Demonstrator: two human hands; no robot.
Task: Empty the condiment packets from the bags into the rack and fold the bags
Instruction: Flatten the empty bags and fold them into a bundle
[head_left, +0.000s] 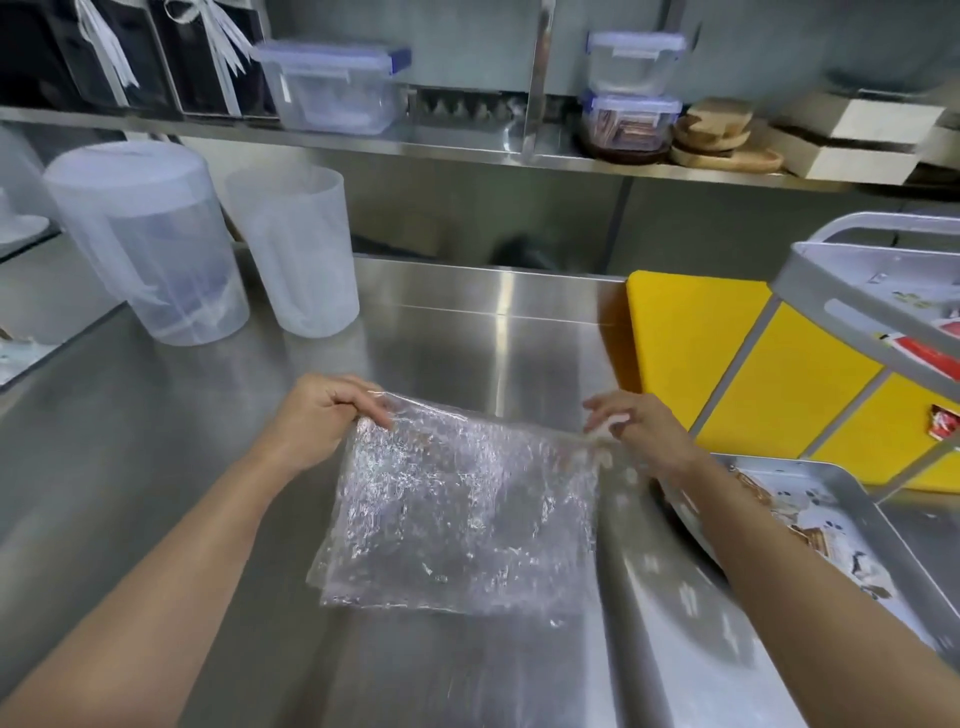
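A clear, crinkled plastic bag lies flat and empty on the steel counter in front of me. My left hand pinches its far left corner. My right hand pinches its far right corner. At the right stands a grey tiered rack with red and white condiment packets in its upper tray. Its lower metal tray holds brown and white packets, partly hidden by my right forearm.
A yellow cutting board lies under the rack at right. Two translucent plastic pitchers stand at the back left of the counter. A shelf above carries lidded boxes, wooden boards and cartons.
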